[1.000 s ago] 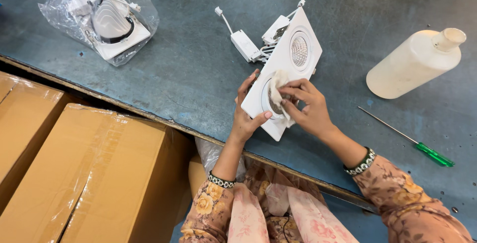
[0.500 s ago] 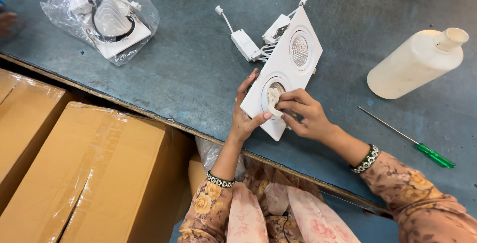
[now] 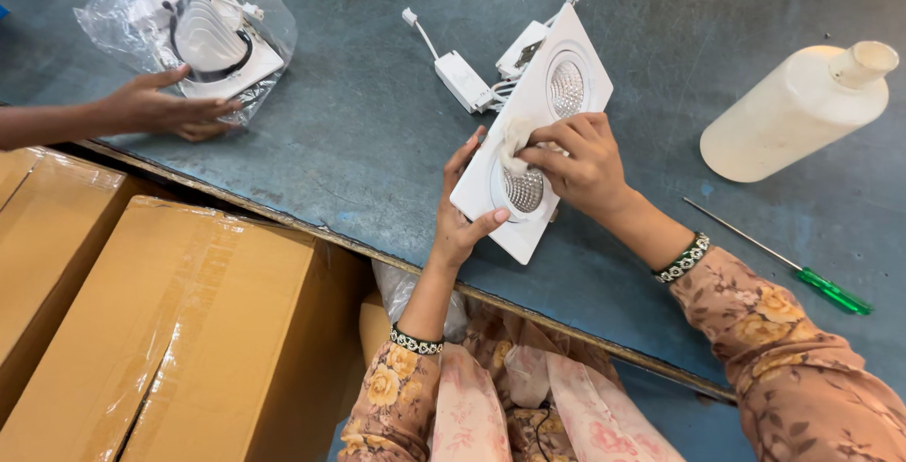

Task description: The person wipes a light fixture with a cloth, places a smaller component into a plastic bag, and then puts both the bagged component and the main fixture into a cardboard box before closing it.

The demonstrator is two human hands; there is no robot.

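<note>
A white rectangular twin-lamp light fitting [image 3: 538,94] lies tilted on the blue-grey table [image 3: 359,141]. My left hand [image 3: 460,221] grips its near left edge and steadies it. My right hand [image 3: 580,162] presses a small pale cloth [image 3: 515,136] against the fitting, just above the nearer round lamp [image 3: 524,190]. The farther lamp [image 3: 566,84] is uncovered. White driver boxes with wires [image 3: 467,80] trail from the fitting's far end.
Another person's hand [image 3: 160,108] reaches in from the left to a plastic-bagged light fitting [image 3: 203,33]. A cream plastic bottle [image 3: 802,108] lies at right, with a green-handled screwdriver [image 3: 830,290] in front of it. Taped cardboard boxes [image 3: 170,330] stand below the table edge.
My right hand has slid the cloth from the nearer lamp up toward the fitting's middle. Another person's hand has come in from the left onto the bagged fitting.
</note>
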